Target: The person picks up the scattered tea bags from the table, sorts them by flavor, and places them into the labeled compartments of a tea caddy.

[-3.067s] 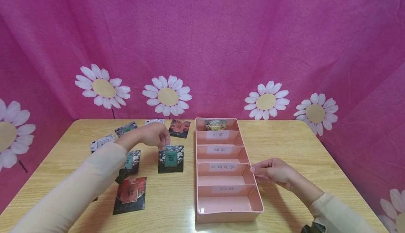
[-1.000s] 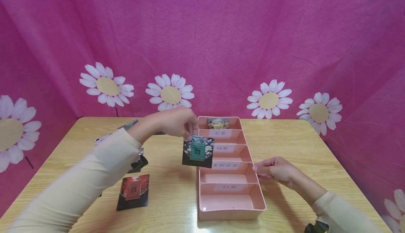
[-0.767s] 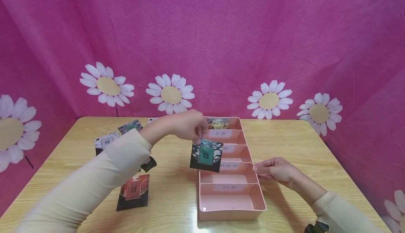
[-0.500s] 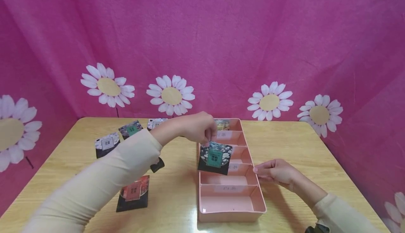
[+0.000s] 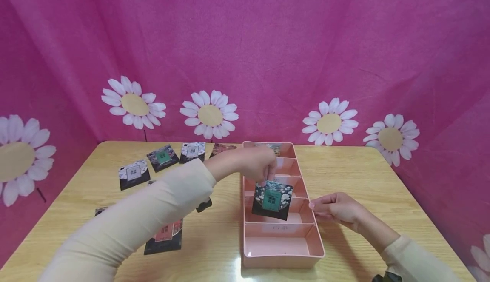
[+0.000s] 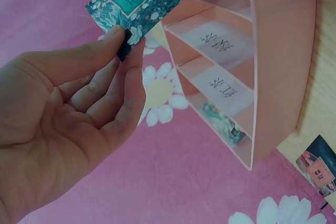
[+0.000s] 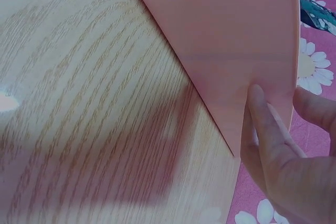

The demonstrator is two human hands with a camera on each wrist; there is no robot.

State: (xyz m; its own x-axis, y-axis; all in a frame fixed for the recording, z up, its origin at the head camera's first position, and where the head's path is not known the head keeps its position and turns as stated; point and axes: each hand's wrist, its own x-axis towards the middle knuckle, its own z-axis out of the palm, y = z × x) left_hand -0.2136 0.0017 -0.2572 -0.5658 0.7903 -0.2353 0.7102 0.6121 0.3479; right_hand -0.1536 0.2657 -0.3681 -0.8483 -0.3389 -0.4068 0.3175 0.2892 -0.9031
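Note:
My left hand (image 5: 258,163) pinches a tea packet (image 5: 272,201) by its top edge, between thumb and fingertips in the left wrist view. Dark with white blossoms and a green label, the packet hangs slightly tilted over the middle compartments of a pink divided box (image 5: 283,261). My right hand (image 5: 340,209) holds the box's right side, thumb at the rim and fingers against the outer wall (image 7: 220,40) in the right wrist view. White labels with characters mark the dividers; the packet and left hand hide some of them. Another tea packet (image 6: 223,121) stands in the rearmost compartment.
On the table's left lie several tea packets, among them a white-topped one (image 5: 134,173), a green-labelled one (image 5: 163,157) and a red one (image 5: 164,237). My left sleeve (image 5: 153,214) covers part of that area. A pink flowered cloth (image 5: 245,61) hangs behind the table.
My left hand has lifted the green-labelled tea packet off the table and carried it right, over the box, lowering it slightly of late. My right hand keeps its hold on the box.

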